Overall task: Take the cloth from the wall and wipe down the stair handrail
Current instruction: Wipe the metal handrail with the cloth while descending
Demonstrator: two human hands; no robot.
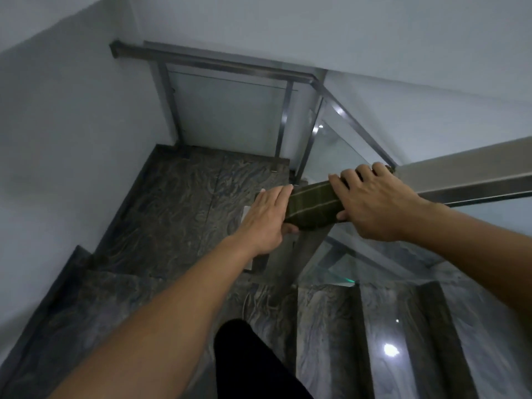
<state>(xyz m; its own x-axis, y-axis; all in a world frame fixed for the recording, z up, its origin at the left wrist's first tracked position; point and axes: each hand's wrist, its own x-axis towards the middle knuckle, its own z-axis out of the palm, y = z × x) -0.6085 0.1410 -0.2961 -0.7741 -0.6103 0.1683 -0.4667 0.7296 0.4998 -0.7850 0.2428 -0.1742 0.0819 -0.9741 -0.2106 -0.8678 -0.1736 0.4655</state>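
Observation:
A dark green cloth [312, 205] with thin pale stripes is wrapped over the steel handrail [466, 180] at the corner where the rail turns. My left hand [266, 220] grips the cloth's left end, thumb underneath. My right hand [374, 203] presses down on its right end, fingers spread over the rail and thumb tucked below. The rail under the cloth is hidden. A further stretch of handrail [218, 61] runs along the landing to the far wall.
Glass panels [230, 113] in steel posts stand under the rails. A dark marble landing [190, 203] lies below on the left, and steps [431, 335] descend at lower right. White walls close in on the left and behind. My dark trouser leg [253, 364] shows at the bottom.

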